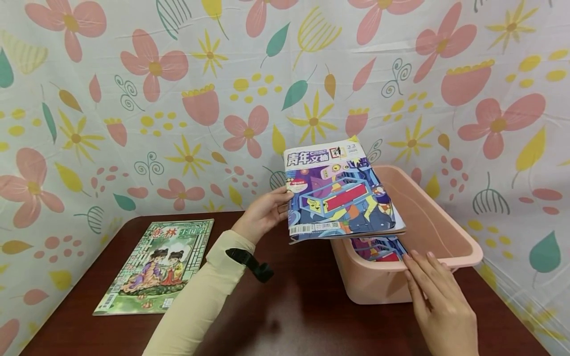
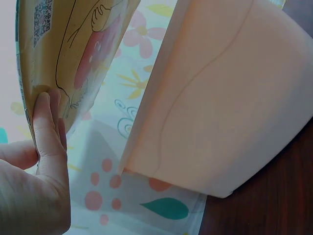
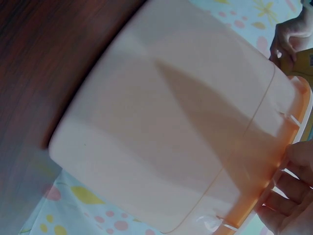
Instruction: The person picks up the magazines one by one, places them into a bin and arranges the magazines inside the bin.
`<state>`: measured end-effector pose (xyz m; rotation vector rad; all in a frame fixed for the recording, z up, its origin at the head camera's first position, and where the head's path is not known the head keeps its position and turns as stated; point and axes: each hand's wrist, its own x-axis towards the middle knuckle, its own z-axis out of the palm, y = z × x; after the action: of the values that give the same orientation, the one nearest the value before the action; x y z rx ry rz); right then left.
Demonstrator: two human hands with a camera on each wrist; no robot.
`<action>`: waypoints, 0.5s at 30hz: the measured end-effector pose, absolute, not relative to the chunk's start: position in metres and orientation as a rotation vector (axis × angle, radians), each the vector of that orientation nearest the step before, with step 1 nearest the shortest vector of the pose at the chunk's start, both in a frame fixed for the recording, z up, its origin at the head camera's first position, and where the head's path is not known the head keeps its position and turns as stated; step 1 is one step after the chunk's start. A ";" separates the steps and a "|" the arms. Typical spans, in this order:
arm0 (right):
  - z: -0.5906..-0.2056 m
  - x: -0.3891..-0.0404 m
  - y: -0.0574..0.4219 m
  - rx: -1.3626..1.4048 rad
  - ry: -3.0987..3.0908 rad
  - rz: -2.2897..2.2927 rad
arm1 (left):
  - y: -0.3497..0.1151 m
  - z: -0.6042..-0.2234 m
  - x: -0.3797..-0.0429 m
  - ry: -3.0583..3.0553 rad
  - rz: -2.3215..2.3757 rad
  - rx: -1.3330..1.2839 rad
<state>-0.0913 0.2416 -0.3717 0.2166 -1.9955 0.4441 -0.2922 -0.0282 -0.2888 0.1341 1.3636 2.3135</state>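
Note:
My left hand (image 1: pixel 263 213) grips the left edge of a blue and purple magazine (image 1: pixel 340 193) and holds it in the air, tilted, over the pink plastic bin (image 1: pixel 450 232). In the left wrist view the fingers (image 2: pixel 46 132) curl round the magazine's yellow back cover (image 2: pixel 78 54). Another similar magazine (image 1: pixel 378 248) lies inside the bin. My right hand (image 1: pixel 438 296) rests with straight fingers on the bin's near rim. The right wrist view shows those fingertips (image 3: pixel 293 171) at the rim of the bin (image 3: pixel 176 132).
A green magazine (image 1: pixel 156 264) with two cartoon figures lies flat on the dark brown table (image 1: pixel 303 306) at the left. A floral cloth (image 1: pixel 178 99) hangs behind the table and along its right side. The bin stands at the table's right side.

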 end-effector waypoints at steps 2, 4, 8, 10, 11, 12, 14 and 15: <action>-0.373 -0.091 0.242 0.217 -2.003 0.441 | -0.025 -0.289 -0.291 1.357 2.314 0.145; -0.373 -0.091 0.243 0.219 -2.003 0.439 | -0.021 -0.289 -0.290 1.356 2.316 0.144; -0.372 -0.090 0.242 0.210 -2.023 0.444 | -0.013 -0.289 -0.289 1.364 2.318 0.125; -0.371 -0.089 0.242 0.200 -2.047 0.445 | -0.009 -0.290 -0.288 1.372 2.318 0.116; -0.371 -0.088 0.242 0.198 -2.054 0.445 | -0.008 -0.291 -0.288 1.376 2.315 0.119; -0.371 -0.087 0.242 0.193 -2.067 0.445 | -0.006 -0.291 -0.287 1.385 2.311 0.123; -0.371 -0.088 0.242 0.198 -2.060 0.446 | -0.003 -0.293 -0.287 1.385 2.305 0.123; -0.371 -0.088 0.242 0.200 -2.060 0.442 | -0.001 -0.293 -0.287 1.384 2.302 0.125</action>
<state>-0.0877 0.2421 -0.3710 0.1998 -2.0596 0.4417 -0.2865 -0.0011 -0.2933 0.1250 1.3843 2.3021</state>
